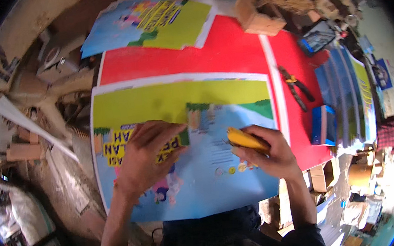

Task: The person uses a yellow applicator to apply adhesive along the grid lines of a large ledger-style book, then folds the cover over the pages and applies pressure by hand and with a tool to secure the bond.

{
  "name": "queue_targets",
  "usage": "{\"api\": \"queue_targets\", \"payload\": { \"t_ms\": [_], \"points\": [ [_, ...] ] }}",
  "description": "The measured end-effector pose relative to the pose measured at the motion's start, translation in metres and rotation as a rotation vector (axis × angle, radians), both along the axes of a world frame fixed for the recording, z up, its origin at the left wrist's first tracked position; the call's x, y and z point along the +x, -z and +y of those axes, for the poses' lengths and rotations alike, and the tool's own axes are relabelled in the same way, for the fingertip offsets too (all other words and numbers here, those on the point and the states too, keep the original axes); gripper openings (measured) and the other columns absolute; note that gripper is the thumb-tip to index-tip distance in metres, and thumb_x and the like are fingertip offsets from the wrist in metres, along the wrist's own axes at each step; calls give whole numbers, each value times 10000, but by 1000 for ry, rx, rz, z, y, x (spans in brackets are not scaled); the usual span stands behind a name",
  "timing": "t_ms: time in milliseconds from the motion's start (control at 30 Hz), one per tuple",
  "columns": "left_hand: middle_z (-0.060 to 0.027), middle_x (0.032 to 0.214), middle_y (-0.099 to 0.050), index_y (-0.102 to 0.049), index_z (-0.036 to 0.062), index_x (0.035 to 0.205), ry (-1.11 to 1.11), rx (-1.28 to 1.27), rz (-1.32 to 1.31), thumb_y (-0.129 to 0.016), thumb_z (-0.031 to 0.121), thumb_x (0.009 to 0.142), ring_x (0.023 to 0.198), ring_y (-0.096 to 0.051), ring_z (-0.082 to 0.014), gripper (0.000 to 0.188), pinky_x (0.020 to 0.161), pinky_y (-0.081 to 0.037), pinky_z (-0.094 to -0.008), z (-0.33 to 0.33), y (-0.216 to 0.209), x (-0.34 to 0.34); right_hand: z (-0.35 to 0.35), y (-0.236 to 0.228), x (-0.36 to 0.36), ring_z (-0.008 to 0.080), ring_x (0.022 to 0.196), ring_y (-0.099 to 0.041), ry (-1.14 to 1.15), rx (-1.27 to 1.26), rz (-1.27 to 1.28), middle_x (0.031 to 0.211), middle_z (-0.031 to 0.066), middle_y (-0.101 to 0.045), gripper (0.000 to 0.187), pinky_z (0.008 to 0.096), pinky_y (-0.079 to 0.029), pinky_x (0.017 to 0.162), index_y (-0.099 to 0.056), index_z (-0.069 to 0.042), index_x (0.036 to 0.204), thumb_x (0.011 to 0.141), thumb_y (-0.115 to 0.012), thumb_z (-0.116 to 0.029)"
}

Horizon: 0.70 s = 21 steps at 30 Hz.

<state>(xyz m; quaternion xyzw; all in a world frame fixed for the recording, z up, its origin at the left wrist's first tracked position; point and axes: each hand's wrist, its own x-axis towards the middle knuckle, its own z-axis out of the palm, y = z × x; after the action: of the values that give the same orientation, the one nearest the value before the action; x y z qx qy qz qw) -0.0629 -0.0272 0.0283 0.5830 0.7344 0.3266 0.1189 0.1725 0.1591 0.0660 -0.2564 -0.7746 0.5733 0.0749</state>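
Observation:
A wide printed sheet (203,189), blue below and green above, lies open in front of me with a fold down its middle. Over its left half hovers my left hand (145,154), thumb and fingers curved and apart, nothing visible between them. My right hand (276,155) is closed around a yellow stapler (246,140), above the right half of the sheet. The stapler's tip points left toward the fold; its underside is hidden by my fingers.
The sheet rests on a red table top (176,58). At the back lies a stack of similar printed sheets (149,23), beside a wooden block (258,16). Pliers (296,87) and a small blue box (323,125) lie on the right, near bundled printed sheets (346,94).

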Motion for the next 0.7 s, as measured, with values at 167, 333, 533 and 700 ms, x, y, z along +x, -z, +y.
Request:
{"api": "queue_targets", "payload": {
  "t_ms": [167, 333, 533, 700],
  "points": [
    [-101, 1625, -449, -691, 332, 1389, 113, -175, 63, -900, 589, 662, 1545, -344, -314, 799, 1274, -230, -554, -35, -2, 27, -39, 12, 9, 240, 825, -714, -221, 447, 77, 968, 106, -696, 373, 341, -578, 722, -742, 0, 1114, 764, -869, -19],
    [-97, 1721, -272, -650, 436, 1413, 82, -192, 112, -826, 755, 667, 1611, -181, -323, 831, 1316, -58, -577, -39, 16, 39, -47, 29, -3, 267, 857, -707, -403, 563, 46, 991, 80, -659, 396, 370, -595, 717, -732, -30, 1124, 744, -843, -18],
    [-87, 1716, -285, -629, 453, 1428, 83, -173, 78, -771, 768, 737, 1608, -196, -319, 772, 1313, -48, -589, -43, 21, 40, -47, 27, -5, 261, 884, -699, -435, 626, 15, 994, 67, -623, 436, 392, -603, 720, -716, -48, 1139, 716, -820, -12],
    [-87, 1717, -279, -603, 465, 1450, 92, -153, 89, -758, 779, 741, 1609, -194, -324, 790, 1303, -69, -617, -42, 24, 40, -49, 21, -8, 261, 883, -697, -473, 721, -27, 989, 69, -618, 441, 395, -597, 709, -713, -37, 1128, 702, -822, -7]
  ]
}}
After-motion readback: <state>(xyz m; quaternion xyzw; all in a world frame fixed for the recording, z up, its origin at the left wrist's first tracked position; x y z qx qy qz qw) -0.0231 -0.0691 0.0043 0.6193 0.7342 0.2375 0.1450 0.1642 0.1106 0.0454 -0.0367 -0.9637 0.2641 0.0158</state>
